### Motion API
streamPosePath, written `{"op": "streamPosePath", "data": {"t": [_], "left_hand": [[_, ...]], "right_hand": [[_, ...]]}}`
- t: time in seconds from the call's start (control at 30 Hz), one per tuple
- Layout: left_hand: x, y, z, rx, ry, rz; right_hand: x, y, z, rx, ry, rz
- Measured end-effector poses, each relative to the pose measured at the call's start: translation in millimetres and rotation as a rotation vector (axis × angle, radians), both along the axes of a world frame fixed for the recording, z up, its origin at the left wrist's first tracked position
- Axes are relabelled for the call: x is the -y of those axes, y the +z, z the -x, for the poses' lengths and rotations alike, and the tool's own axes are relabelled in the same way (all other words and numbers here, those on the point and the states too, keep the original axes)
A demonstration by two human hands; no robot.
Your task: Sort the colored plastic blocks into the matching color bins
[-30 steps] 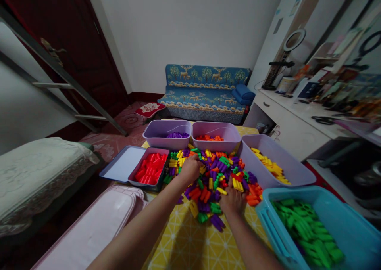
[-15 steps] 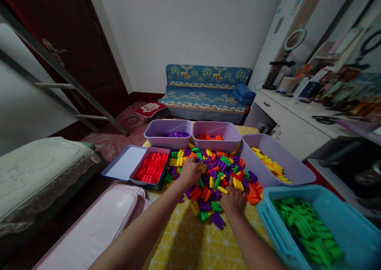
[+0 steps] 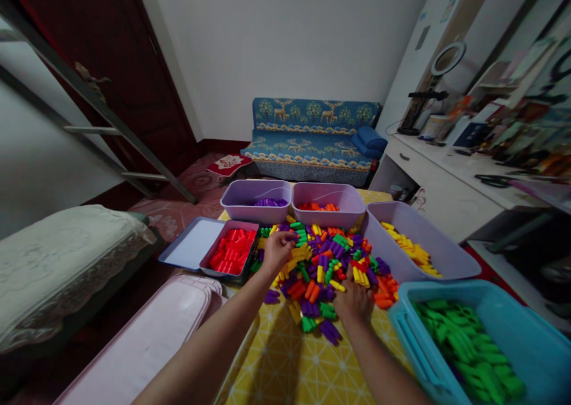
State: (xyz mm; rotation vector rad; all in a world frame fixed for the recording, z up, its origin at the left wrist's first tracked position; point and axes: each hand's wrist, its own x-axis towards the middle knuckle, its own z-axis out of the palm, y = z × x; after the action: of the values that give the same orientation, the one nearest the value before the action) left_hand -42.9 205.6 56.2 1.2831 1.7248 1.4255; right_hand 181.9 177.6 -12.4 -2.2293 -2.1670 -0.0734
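A mixed heap of plastic building blocks in yellow, purple, green, orange and red covers the middle of the table. My left hand is over the heap's left part, fingers pinched together; what they hold, if anything, is hidden. A purple block shows at its fingertips, and a cluster of yellow blocks lies just right of it. My right hand rests palm down at the heap's near right, fingers apart and reaching in among the blocks. A row of yellow blocks topped with red partly covers its fingers.
Purple blocks fill part of one lilac bin, orange another, yellow a third. Green blocks lie in a turquoise bin. Red blocks fill an open case at left. Pale pink lids lie stacked nearer me.
My left hand has shifted a little left and lifted, uncovering yellow blocks beside it. My right hand stays in the same spot of the heap. The whole view has drifted slightly.
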Motion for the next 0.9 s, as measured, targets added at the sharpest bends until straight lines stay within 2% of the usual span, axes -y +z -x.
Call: {"op": "streamPosePath", "data": {"t": [0.17, 0.27, 0.4, 0.53, 0.73, 0.9], "left_hand": [[-16, 17.6, 13, 0.651, 0.132, -0.167], [-22, 28.4, 20, 0.866, 0.151, -0.198], [-23, 36.7, 27, 0.924, 0.146, -0.203], [-26, 43.9, 35, 0.977, 0.140, -0.114], [-37, 57.6, 48, 0.989, 0.079, -0.077], [-35, 62.0, 49, 0.996, 0.038, -0.059]], "right_hand": [[0, 2, 2, -0.002, 0.010, 0.030], [1, 5, 3, 0.006, -0.012, 0.041], [2, 8, 3, 0.016, 0.006, 0.022], [2, 8, 1, 0.008, 0.023, 0.044], [3, 14, 4, 0.002, -0.006, 0.055], [4, 18, 5, 0.010, 0.002, 0.067]]}}
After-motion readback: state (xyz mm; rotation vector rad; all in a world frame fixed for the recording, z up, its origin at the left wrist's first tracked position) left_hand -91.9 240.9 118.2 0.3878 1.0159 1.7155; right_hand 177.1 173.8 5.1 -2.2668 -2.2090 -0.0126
